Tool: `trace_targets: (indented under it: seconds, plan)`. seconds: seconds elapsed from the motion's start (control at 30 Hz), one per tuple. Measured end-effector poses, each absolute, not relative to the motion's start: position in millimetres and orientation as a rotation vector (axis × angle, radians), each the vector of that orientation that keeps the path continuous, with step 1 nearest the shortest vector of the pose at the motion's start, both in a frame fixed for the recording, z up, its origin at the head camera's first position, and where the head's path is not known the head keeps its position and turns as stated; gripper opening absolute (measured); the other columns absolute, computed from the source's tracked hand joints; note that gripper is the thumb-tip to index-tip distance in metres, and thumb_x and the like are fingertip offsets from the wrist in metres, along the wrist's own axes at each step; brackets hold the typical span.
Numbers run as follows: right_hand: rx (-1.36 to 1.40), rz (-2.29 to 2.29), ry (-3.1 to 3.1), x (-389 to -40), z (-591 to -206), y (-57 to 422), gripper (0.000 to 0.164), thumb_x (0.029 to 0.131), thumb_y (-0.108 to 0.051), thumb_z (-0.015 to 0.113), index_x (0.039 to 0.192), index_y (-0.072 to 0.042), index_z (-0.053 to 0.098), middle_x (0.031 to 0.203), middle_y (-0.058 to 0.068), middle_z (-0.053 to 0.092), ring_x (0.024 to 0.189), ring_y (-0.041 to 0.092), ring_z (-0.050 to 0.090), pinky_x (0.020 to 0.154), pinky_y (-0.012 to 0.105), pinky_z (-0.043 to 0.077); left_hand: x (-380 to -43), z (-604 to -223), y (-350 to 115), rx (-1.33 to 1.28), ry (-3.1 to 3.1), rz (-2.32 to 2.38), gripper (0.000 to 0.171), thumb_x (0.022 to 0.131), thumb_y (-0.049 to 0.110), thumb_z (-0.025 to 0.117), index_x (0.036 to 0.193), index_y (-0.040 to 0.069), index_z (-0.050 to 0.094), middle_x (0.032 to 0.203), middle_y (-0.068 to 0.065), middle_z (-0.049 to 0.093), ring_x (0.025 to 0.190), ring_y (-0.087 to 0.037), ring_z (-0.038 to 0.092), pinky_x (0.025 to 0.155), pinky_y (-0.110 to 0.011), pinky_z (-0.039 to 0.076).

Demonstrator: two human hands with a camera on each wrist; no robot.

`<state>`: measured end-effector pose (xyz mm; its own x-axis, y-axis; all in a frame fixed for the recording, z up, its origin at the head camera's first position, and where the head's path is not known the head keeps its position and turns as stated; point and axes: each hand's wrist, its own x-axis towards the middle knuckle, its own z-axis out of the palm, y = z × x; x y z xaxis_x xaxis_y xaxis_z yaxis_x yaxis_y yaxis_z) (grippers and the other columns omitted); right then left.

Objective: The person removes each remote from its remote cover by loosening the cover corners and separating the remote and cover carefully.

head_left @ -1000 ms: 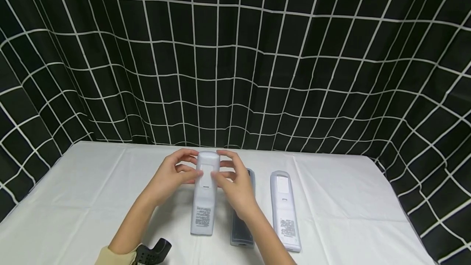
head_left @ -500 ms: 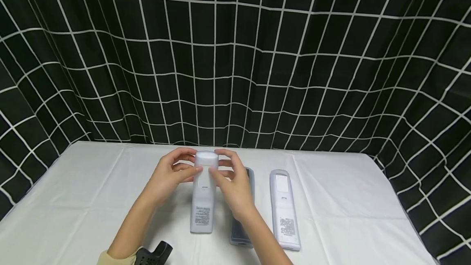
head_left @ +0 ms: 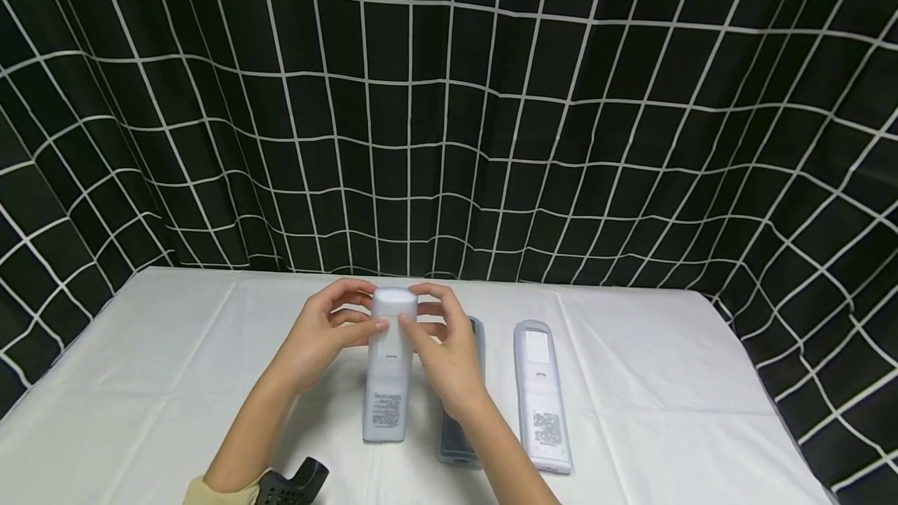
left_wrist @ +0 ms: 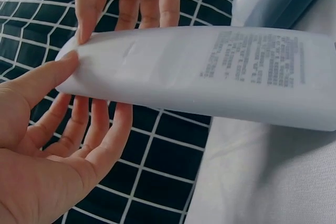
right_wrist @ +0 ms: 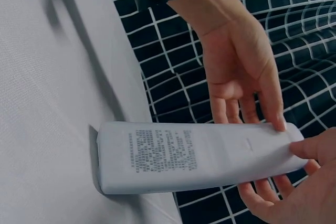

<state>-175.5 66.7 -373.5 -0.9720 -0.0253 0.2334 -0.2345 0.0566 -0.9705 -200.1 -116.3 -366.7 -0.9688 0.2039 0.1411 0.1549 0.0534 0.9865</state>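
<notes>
Behind the white-covered table (head_left: 645,365) we see a black cloth (head_left: 449,115) with a white grid, hanging in folds. Our landmark is the held remote (head_left: 387,400). Our left hand (head_left: 317,340) grips its left edge and our right hand (head_left: 449,365) its right edge, both at the rounded upper end, thumbs on the face that looks up at us and fingers curled round the sides. Neither hand is nearer than the other. The remote lies between them, and its long axis runs from the hands back toward us, with the rounded end lifted higher than the squared one. Whether that squared end touches the table we cannot tell.

The remote is pale and smooth, its back towards us, with a small slot mark near mid-length and a block of dark print, too fine to read, below that. Just to the right of it a dark remote (head_left: 459,435) lies partly hidden behind our right forearm; farther right of it lies another pale remote (head_left: 544,407), printed side up.
</notes>
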Motion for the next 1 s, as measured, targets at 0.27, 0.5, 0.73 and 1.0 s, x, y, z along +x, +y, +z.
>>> trace_targets:
  seconds: [0.27,0.5,0.73,1.0]
  plan:
    - [0.254,2.065,-2.166,-174.5,-370.0,67.4,0.035,0.103,-0.004,0.063,0.137,-0.005,0.058,0.13,0.024,0.061,0.1,0.027,0.071,0.084,0.04,0.062,-200.8,-367.1,-117.1,0.399,2.257,2.076,0.05,0.089,-0.005,0.076,0.135,-0.006,0.054,0.117,-0.012,0.062,0.093,-0.015,0.066,0.079,-0.029,0.061]
    - [0.221,2.124,-2.143,-175.6,-367.4,68.3,0.035,0.103,0.0,0.062,0.137,-0.003,0.059,0.133,0.023,0.063,0.103,0.028,0.074,0.086,0.038,0.063,-201.6,-368.4,-117.7,0.427,2.255,2.073,0.049,0.089,-0.008,0.075,0.134,-0.007,0.054,0.117,-0.011,0.061,0.092,-0.015,0.065,0.079,-0.028,0.06]
    - [0.159,2.128,-2.094,-176.9,-367.5,66.8,0.029,0.101,0.001,0.066,0.13,0.001,0.066,0.128,0.02,0.069,0.097,0.022,0.075,0.084,0.034,0.062,-200.1,-366.9,-120.5,0.541,2.28,2.048,0.046,0.089,-0.007,0.076,0.131,-0.008,0.054,0.116,-0.012,0.06,0.094,-0.017,0.065,0.08,-0.028,0.059]
    - [0.057,2.175,-1.999,-178.9,-368.6,64.1,0.024,0.099,-0.002,0.067,0.122,0.003,0.072,0.123,0.018,0.072,0.098,0.02,0.075,0.085,0.033,0.063,-199.0,-365.1,-120.1,0.583,2.341,2.022,0.044,0.088,-0.005,0.078,0.127,-0.006,0.058,0.115,-0.014,0.062,0.093,-0.019,0.065,0.081,-0.028,0.057]
